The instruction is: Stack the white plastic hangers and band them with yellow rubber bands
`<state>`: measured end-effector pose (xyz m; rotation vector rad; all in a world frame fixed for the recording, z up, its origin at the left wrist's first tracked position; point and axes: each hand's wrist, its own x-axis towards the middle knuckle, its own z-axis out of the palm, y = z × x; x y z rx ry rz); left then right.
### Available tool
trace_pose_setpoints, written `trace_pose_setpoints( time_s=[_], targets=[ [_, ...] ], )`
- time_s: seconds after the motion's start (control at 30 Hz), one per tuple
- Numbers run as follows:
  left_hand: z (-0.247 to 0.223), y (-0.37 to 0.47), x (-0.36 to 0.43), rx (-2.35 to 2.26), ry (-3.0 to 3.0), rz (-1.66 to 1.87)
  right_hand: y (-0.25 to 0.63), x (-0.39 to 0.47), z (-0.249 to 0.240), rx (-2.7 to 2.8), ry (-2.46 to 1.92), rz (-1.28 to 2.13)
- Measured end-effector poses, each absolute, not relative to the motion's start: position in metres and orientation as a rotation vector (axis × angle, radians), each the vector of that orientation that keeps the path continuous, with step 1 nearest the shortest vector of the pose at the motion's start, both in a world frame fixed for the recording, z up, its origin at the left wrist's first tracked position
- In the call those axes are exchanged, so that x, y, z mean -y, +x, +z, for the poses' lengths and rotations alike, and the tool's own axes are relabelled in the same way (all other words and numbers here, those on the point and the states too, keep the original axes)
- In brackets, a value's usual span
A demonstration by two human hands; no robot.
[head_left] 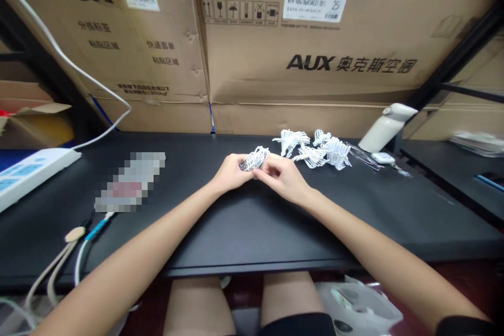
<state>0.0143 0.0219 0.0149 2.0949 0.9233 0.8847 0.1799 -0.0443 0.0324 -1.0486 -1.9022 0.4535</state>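
Both hands' fingers (271, 167) pinch white plastic piece (254, 159) above black table (236, 231).

Open black counter (244, 231) in front of and beside both hands. Blocked behind by stacked cardboard boxes (275, 58). Crowded just right by white plastic pieces (315, 149) and a white bottle (384, 126). Hemmed left by power strip (31, 170) and cables (74, 247).

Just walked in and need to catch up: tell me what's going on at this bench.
A seated person holds a small white plastic piece between both hands, the left hand and right hand pinching it together just above the black table. More white pieces of the same kind lie in a loose pile just behind the hands. A white bottle-like container leans at the right, a white power strip sits at the left, and cardboard boxes stand along the back.
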Motion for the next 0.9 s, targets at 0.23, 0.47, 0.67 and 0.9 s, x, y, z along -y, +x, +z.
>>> trace_pose_setpoints(
  time_s=[0.23,0.47,0.67,0.9],
  targets=[
    [0.022,0.013,-0.018,-0.924,2.143,0.952,0.179,0.049,0.040,1.627,-0.904,1.013],
    [0.021,0.016,-0.013,-0.843,2.170,0.944,0.191,0.025,0.036,1.072,-0.811,1.229],
    [0.021,0.016,-0.012,-0.815,2.166,0.898,0.199,0.013,0.027,0.886,-0.771,1.548],
    [0.016,0.015,-0.018,-0.761,1.910,0.799,0.196,0.011,0.019,1.015,-0.877,1.518]
  ],
)
